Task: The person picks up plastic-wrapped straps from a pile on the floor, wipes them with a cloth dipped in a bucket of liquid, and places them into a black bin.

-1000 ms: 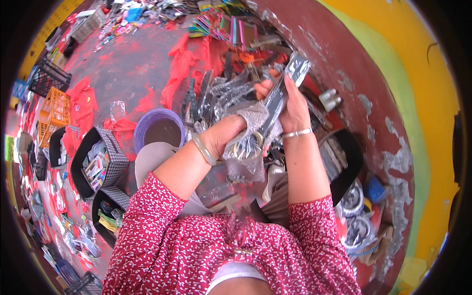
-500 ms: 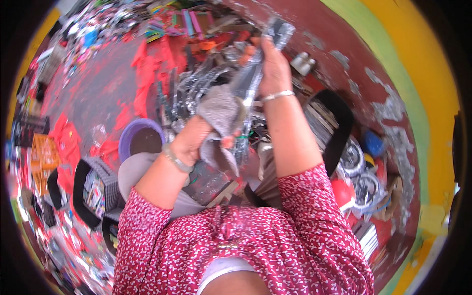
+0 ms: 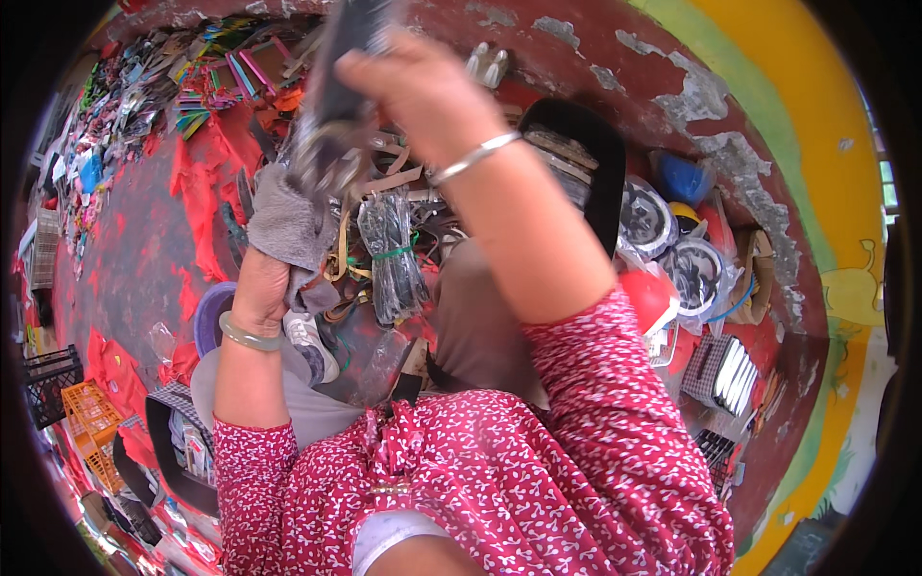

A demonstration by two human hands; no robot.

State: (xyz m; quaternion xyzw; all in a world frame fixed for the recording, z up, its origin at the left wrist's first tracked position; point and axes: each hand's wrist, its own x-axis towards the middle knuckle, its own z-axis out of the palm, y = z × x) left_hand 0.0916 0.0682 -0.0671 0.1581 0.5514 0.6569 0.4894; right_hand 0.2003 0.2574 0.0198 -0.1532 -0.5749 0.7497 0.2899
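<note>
My left hand (image 3: 261,285) is closed around a grey cloth (image 3: 285,223), which hides most of its fingers. The cloth lies against the lower end of a long dark strip (image 3: 348,82) with shiny, clear plastic about it. Higher up, my right hand (image 3: 427,91) grips the strip, its thumb pressed to the side; motion smears the fingers. Just beneath my hands, a bundle of plastic-wrapped dark strips (image 3: 389,257) tied with green string rests among tan straps (image 3: 394,173).
A purple bucket (image 3: 207,322) stands left of my knee. Black bins (image 3: 600,163) flank me. Bagged wheel-like items (image 3: 693,274) and a blue helmet-like object (image 3: 682,178) sit by the peeling wall at right. Coloured scraps (image 3: 245,72) and an orange crate (image 3: 93,422) lie leftward.
Both hands, with the cloth and the dark strip, have shifted to the left in the view, the right hand also a little higher. The green-tied bundle now shows more clearly.
</note>
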